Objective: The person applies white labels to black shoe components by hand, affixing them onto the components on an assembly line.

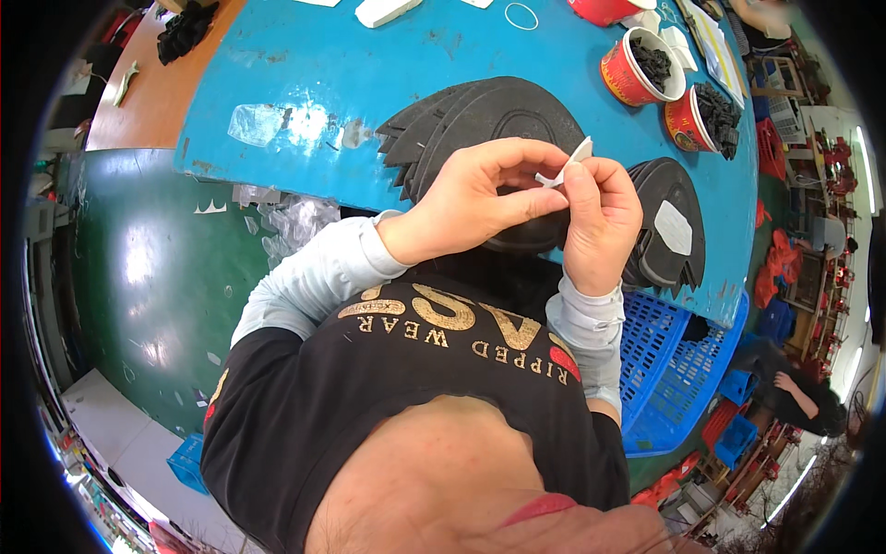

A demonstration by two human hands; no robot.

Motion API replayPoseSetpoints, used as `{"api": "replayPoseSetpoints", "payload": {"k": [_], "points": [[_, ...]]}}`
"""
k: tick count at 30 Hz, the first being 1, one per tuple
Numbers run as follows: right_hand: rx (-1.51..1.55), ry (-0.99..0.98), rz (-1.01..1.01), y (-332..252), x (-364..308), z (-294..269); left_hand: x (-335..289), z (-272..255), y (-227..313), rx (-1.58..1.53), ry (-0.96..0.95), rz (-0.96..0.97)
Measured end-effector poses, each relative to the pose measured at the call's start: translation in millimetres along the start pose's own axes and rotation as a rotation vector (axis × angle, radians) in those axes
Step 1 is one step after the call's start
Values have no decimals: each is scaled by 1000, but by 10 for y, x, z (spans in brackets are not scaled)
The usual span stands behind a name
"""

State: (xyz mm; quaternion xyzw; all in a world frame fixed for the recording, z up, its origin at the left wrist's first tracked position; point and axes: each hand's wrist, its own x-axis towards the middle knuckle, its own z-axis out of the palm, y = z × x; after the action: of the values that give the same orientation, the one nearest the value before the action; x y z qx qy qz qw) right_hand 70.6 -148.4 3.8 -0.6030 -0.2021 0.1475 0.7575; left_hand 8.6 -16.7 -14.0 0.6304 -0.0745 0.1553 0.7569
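Observation:
A small folded white piece [580,151], perhaps paper or film, is pinched between my two hands over the table's near edge. My left hand [480,196] has thumb and forefinger closed at its lower left end. The thumb and fingertips of my right hand [600,217] grip its upper part. Just beyond and below my hands lies a stack of black, rounded plates [461,120] with toothed ends, partly covered by my left hand. A second stack of similar black plates [657,175] sits right of my right hand, with a whitish patch [673,228] on top.
Red-and-white paper tubs [628,78] of small black pieces stand at the table's far right. Clear plastic film [257,124] lies on the blue tabletop [323,55]. A blue plastic basket [683,388] is below the right edge. Another person [803,397] is at far right.

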Motion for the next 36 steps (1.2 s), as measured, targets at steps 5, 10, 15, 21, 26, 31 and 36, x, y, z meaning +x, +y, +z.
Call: {"api": "replayPoseSetpoints", "payload": {"k": [5,10,15,21,26,31,36], "points": [[-18,-85,37,10,-11,-10,-10,-19,-46,-70,132,-148],[47,-152,78,10,18,-41,8,10,49,-211,146,-196],[34,-167,76,51,13,-40,-6,-43,-35,-69,138,-146],[17,-176,71,57,21,-32,-13,-15,-38,-202,96,-124],[-1,-210,102,36,55,-58,5,-84,-47,-112,61,-85],[50,-155,143,19,40,-25,13,-91,-33,-42,85,-140],[51,-148,136,55,39,-46,8,-75,-10,-97,96,-131]]}}
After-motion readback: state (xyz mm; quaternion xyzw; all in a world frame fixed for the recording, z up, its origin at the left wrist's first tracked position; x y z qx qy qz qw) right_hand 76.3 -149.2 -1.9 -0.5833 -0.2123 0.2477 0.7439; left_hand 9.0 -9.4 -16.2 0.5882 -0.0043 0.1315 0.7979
